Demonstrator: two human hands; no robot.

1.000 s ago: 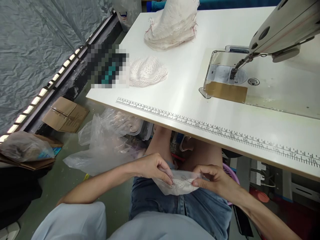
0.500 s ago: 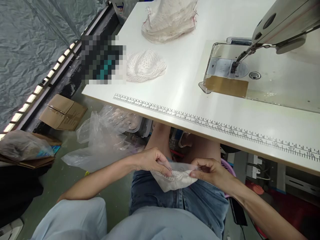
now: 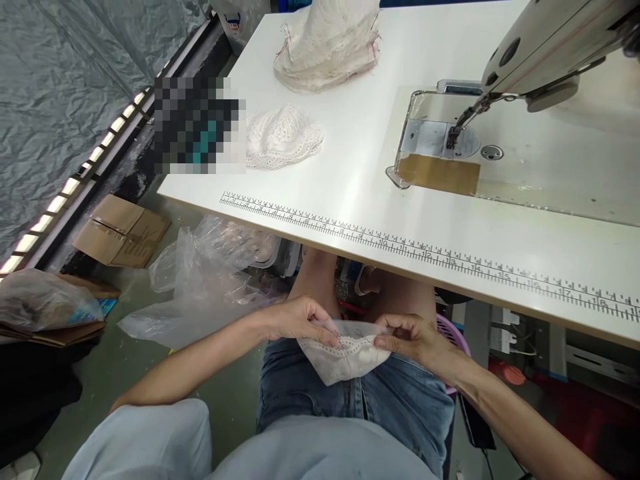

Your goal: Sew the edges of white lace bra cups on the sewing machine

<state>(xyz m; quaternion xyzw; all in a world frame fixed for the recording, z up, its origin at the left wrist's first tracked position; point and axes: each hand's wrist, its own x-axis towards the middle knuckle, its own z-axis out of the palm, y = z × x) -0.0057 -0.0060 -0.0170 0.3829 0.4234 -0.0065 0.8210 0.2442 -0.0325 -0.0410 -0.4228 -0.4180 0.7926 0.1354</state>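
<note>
Above my lap, a small piece of sheer white fabric [image 3: 345,363] with a lace-like band along its upper part is stretched between my hands. My left hand [image 3: 310,321] pinches it at the upper left, thumb on top. At the upper right, my right hand [image 3: 407,339] grips the edge between thumb and fingers. The lower part of the fabric hangs to a point over my denim shorts. Fine dark threads seem to lie on it, too small to make out clearly.
Ahead is a white sewing table [image 3: 350,193] with a printed ruler along its front edge. A sewing machine [image 3: 540,67] stands at right. A white lace piece [image 3: 285,137] and a pile of white fabric [image 3: 327,50] lie at left. Plastic bags [image 3: 195,287] and a cardboard box [image 3: 123,230] are on the floor.
The view has shifted slightly, so the table and machine appear a little further left. Both hands keep their hold on the fabric, with only slight finger movement.
</note>
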